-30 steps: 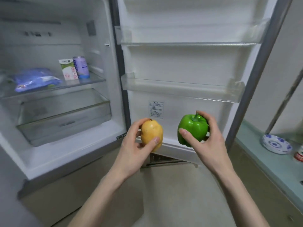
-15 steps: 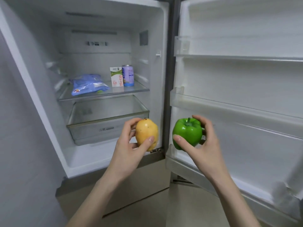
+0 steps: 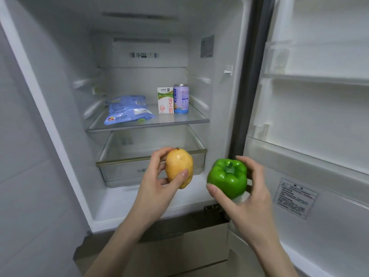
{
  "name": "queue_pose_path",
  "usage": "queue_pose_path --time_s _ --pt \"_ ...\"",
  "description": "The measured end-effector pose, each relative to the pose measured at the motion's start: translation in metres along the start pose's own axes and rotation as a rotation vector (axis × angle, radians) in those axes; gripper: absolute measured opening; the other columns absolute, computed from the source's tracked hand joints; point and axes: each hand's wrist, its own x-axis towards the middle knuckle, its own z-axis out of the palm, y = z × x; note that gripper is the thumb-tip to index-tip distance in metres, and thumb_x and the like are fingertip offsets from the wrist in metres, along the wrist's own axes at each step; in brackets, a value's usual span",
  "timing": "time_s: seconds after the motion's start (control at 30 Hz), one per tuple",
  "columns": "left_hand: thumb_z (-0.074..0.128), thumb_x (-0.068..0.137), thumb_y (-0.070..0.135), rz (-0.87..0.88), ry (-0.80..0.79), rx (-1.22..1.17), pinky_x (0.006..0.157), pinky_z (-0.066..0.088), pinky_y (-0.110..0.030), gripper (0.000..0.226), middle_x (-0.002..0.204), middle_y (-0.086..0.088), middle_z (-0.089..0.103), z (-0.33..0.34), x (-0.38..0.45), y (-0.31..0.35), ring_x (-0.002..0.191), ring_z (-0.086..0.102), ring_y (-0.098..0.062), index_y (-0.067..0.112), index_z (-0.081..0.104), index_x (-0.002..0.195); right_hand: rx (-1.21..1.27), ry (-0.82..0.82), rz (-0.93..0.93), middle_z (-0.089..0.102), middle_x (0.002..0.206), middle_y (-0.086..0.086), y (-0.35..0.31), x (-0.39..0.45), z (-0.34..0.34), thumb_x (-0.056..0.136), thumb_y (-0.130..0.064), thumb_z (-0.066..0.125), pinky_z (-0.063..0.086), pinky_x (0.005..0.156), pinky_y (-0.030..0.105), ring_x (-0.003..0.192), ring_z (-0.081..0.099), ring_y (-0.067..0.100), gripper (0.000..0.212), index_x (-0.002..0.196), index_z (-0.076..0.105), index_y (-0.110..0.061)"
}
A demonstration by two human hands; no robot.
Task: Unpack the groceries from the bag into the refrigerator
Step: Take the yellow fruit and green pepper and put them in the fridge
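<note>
The refrigerator (image 3: 201,29) stands open in front of me. My left hand (image 3: 157,188) grips a yellow mango (image 3: 177,164), held in front of the clear crisper drawer (image 3: 123,162). My right hand (image 3: 247,198) grips a green bell pepper (image 3: 227,179), stem up, just before the lower right corner of the compartment. On the glass shelf (image 3: 179,121) above the drawer lie a blue snack bag (image 3: 127,109), a milk carton (image 3: 165,100) and a purple can (image 3: 181,98). No grocery bag is in view.
The open refrigerator door (image 3: 319,124) stands at the right with clear door bins and a label sticker (image 3: 295,197). A grey door or panel (image 3: 30,156) borders the compartment on the left. A lower drawer front (image 3: 185,250) lies below my hands.
The view has swung left and closer, so the refrigerator interior now sits straight ahead. Both hands, still holding the mango and pepper, have moved nearer the crisper drawer.
</note>
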Motion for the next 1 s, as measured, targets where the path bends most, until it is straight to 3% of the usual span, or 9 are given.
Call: queue_pose_path --time_s 0.07,0.17,0.3,0.43,0.53,0.63,0.77,0.83,1.0 --pt "0.076 0.089 0.016 -0.008 0.02 0.006 0.078 0.058 -0.02 0.052 0.121 0.033 0.054 -0.006 0.005 -0.009 0.118 0.055 0.008 0.034 0.051 0.131 0.01 -0.025 0.0 0.056 0.127 -0.021 0.006 0.006 0.013 0.065 -0.065 0.081 0.049 0.092 0.018 0.119 0.058 0.004 0.08 0.133 0.048 -0.039" --pt "0.076 0.087 0.018 -0.03 0.038 0.025 0.08 0.059 -0.022 0.053 0.126 0.028 0.054 -0.021 0.011 -0.024 0.121 0.055 0.003 0.034 0.051 0.131 -0.002 -0.069 -0.021 0.052 0.128 -0.019 0.012 0.013 0.034 0.071 -0.058 0.086 0.042 0.092 0.005 0.121 0.054 -0.001 0.078 0.136 0.05 -0.034" --pt "0.077 0.086 0.02 -0.051 0.078 0.04 0.079 0.058 -0.02 0.057 0.128 0.023 0.055 -0.047 0.021 -0.042 0.12 0.056 0.002 0.033 0.049 0.134 0.055 -0.132 0.024 0.052 0.13 -0.022 0.02 0.022 0.067 0.07 -0.049 0.088 0.047 0.091 0.01 0.121 0.057 0.004 0.081 0.139 0.048 -0.037" --pt "0.08 0.083 0.021 -0.087 0.12 0.061 0.08 0.056 -0.015 0.061 0.131 0.015 0.056 -0.079 0.034 -0.066 0.118 0.057 0.005 0.032 0.05 0.135 0.139 -0.143 0.092 0.056 0.13 -0.023 0.025 0.038 0.104 0.067 -0.042 0.092 0.049 0.09 0.009 0.116 0.059 -0.003 0.089 0.141 0.043 -0.04" --pt "0.081 0.075 0.035 -0.1 0.135 0.065 0.08 0.058 -0.02 0.062 0.129 0.008 0.059 -0.103 0.047 -0.084 0.119 0.059 -0.004 0.029 0.054 0.131 0.177 -0.133 0.118 0.058 0.128 -0.022 0.03 0.05 0.135 0.068 -0.036 0.093 0.054 0.092 0.018 0.115 0.061 0.001 0.083 0.137 0.047 -0.041" --pt "0.082 0.073 0.039 -0.099 0.123 0.071 0.084 0.06 -0.027 0.061 0.127 0.011 0.06 -0.124 0.064 -0.1 0.117 0.06 -0.006 0.032 0.055 0.127 0.196 -0.124 0.107 0.054 0.135 -0.012 0.038 0.061 0.164 0.071 -0.035 0.093 0.054 0.096 0.025 0.12 0.06 0.007 0.08 0.137 0.048 -0.041" --pt "0.087 0.077 0.019 -0.097 0.182 0.075 0.08 0.058 -0.022 0.056 0.121 0.008 0.063 -0.14 0.084 -0.125 0.108 0.064 -0.008 0.036 0.056 0.12 0.189 -0.12 0.107 0.054 0.136 -0.015 0.049 0.074 0.196 0.071 -0.038 0.092 0.052 0.094 0.016 0.12 0.059 0.004 0.081 0.139 0.048 -0.039" --pt "0.088 0.077 0.018 -0.113 0.199 0.064 0.082 0.059 -0.027 0.055 0.121 0.004 0.063 -0.145 0.093 -0.135 0.11 0.065 -0.012 0.033 0.057 0.12 0.188 -0.118 0.113 0.055 0.134 -0.022 0.052 0.08 0.207 0.07 -0.041 0.091 0.051 0.093 0.014 0.119 0.059 0.0 0.083 0.14 0.047 -0.04" --pt "0.086 0.066 0.044 -0.109 0.234 0.096 0.09 0.06 -0.04 0.059 0.12 0.004 0.066 -0.149 0.111 -0.151 0.112 0.065 -0.016 0.033 0.061 0.118 0.156 -0.101 0.128 0.058 0.133 -0.019 0.061 0.095 0.228 0.071 -0.042 0.092 0.052 0.094 0.02 0.117 0.06 0.003 0.081 0.139 0.048 -0.038"
